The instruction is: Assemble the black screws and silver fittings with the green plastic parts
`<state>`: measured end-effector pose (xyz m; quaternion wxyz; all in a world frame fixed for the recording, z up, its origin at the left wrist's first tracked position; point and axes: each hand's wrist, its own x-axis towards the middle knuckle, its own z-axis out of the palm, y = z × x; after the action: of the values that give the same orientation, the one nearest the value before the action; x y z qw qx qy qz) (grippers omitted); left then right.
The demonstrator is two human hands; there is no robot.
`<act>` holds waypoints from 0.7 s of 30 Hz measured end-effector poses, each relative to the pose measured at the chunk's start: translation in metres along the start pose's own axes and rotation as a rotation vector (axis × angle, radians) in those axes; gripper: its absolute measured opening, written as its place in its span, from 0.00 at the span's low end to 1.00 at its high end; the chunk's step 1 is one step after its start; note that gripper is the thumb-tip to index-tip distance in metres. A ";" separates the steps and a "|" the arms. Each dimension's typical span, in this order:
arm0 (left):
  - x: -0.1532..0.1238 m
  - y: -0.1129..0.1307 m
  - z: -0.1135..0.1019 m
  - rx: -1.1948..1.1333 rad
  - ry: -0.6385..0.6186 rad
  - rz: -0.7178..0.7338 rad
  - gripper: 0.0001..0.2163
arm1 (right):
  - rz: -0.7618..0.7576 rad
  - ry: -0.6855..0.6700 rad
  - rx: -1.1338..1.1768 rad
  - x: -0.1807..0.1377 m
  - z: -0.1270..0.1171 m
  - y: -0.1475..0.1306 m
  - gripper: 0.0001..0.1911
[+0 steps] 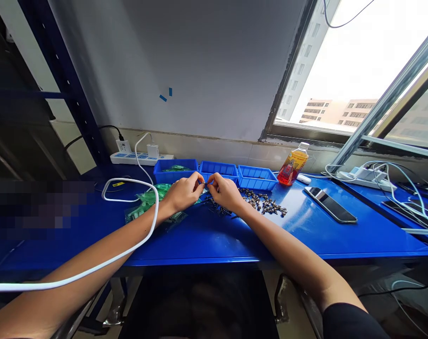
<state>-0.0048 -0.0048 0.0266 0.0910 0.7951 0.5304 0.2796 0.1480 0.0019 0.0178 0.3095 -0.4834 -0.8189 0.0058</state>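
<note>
My left hand (184, 192) and my right hand (225, 192) meet over the blue table (305, 235), fingertips pinched together on a tiny part (205, 183) too small to name. A heap of small dark metal pieces (263, 202) lies just right of my right hand. More dark pieces (215, 207) lie under it. Beneath my left hand are green plastic bags (146, 200). Three blue bins stand behind the hands: left (174, 169), middle (218, 168), right (258, 178). A white cable (93, 268) drapes across my left forearm.
An orange drink bottle (292, 165) stands right of the bins. A phone (330, 204) lies flat further right. Power strips sit at the back left (139, 157) and back right (362, 175) with cables. A dark shelf frame (65, 80) rises at left, a window (358, 70) at right.
</note>
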 end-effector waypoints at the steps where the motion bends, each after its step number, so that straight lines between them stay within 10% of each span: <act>1: 0.000 0.000 0.000 -0.001 -0.001 0.001 0.11 | 0.001 -0.003 -0.006 0.000 0.000 0.000 0.07; 21: 0.000 -0.001 0.001 0.002 0.025 0.032 0.11 | 0.012 0.004 -0.063 0.001 -0.002 -0.001 0.06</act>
<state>-0.0053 -0.0045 0.0257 0.0789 0.7999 0.5192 0.2904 0.1477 0.0017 0.0198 0.2955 -0.4979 -0.8151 -0.0189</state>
